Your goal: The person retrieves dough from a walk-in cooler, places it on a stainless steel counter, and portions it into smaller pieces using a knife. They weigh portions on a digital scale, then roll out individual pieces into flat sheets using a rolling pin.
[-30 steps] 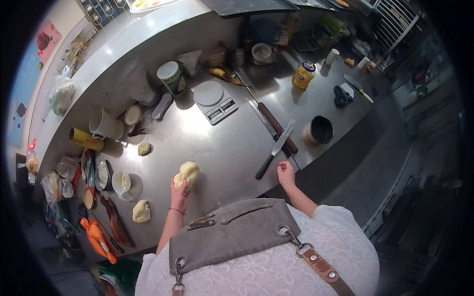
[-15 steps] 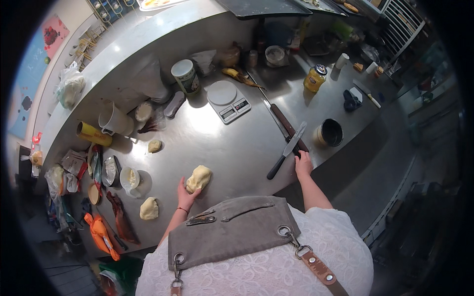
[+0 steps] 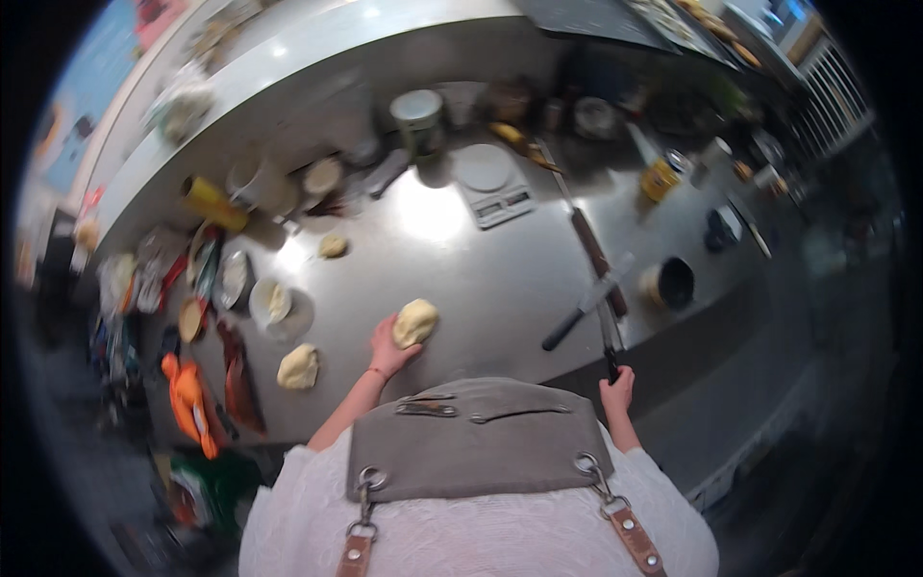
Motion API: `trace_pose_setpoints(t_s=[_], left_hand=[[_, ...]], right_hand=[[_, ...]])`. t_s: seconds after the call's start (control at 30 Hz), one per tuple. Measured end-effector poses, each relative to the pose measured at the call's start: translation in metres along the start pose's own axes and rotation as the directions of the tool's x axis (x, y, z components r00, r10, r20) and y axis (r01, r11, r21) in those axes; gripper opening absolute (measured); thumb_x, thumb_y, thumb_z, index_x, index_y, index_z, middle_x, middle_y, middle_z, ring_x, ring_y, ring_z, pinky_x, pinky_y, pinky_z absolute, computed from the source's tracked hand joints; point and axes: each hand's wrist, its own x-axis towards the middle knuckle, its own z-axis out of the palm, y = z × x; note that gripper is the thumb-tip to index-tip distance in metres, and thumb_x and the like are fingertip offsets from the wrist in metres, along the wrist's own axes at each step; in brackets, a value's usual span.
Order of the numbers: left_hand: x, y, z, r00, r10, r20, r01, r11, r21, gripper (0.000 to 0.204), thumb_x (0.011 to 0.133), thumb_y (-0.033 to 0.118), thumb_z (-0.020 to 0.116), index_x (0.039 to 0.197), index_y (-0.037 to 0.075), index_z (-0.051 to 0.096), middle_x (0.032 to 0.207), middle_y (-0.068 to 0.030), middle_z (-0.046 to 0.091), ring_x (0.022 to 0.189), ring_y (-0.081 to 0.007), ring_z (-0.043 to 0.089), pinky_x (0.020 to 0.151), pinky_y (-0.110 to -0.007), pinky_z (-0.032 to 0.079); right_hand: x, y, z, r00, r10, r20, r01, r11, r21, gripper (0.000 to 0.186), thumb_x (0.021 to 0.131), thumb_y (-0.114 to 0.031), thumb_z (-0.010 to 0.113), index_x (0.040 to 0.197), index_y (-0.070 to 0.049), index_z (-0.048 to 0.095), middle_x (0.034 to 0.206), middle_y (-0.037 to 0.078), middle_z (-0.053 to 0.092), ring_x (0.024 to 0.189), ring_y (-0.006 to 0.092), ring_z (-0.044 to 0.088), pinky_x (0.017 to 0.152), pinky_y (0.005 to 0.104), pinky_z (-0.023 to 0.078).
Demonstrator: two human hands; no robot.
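My left hand (image 3: 389, 351) is curved round a lump of pale dough (image 3: 416, 320) resting on the steel counter (image 3: 481, 274). My right hand (image 3: 616, 385), at the counter's front edge, grips the black handle of a long knife (image 3: 607, 332). The knife's blade runs away from me, partly under an offset spatula (image 3: 569, 325) and alongside a wooden-handled tool (image 3: 591, 250). A second dough lump (image 3: 298, 367) sits left of my left hand, and a smaller piece (image 3: 333, 245) lies farther back.
A kitchen scale (image 3: 490, 188) stands at the back, with a yellow jar (image 3: 660, 178) and a dark pot (image 3: 674, 284) to the right. Cups (image 3: 272, 300), packages and an orange bag (image 3: 187, 399) crowd the left end. Dark trays (image 3: 601, 24) lie on the raised ledge.
The dough in my left hand has come down onto the counter. My right hand has reached to the knife, closed on its handle and drawn it toward me. The view has shifted and blurred.
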Motion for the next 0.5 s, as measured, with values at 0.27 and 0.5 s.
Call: trace_pose_setpoints(t_s=[0.27,0.5], left_hand=[[-0.012,-0.014,-0.006,1.0,-0.025,0.011,0.025,1.0,-0.008,0.104,0.067,0.033,0.093,0.154,0.01,0.042,0.146,-0.0189,0.051,0.138,-0.0389,0.046,0.119,-0.048,0.038],[-0.016,-0.057,0.004,0.999,0.04,-0.035,-0.042,0.997,-0.068,0.099,0.067,0.028,0.093,0.153,0.016,0.045,0.146,-0.0155,0.053,0.138,-0.0387,0.047,0.12,-0.047,0.036]], right_hand=[[-0.032,0.042,0.003,0.944,0.09,0.319,-0.22,0.89,0.399,0.027,0.092,-0.014,0.076,0.107,-0.006,0.055,0.08,0.002,0.058,0.07,0.0138,0.058,0.066,0.0345,0.052],[-0.143,0.091,0.008,0.968,0.086,0.234,-0.134,0.971,0.197,0.024,0.093,-0.018,0.077,0.107,-0.008,0.06,0.084,0.003,0.063,0.075,0.0196,0.063,0.062,0.0393,0.051]])
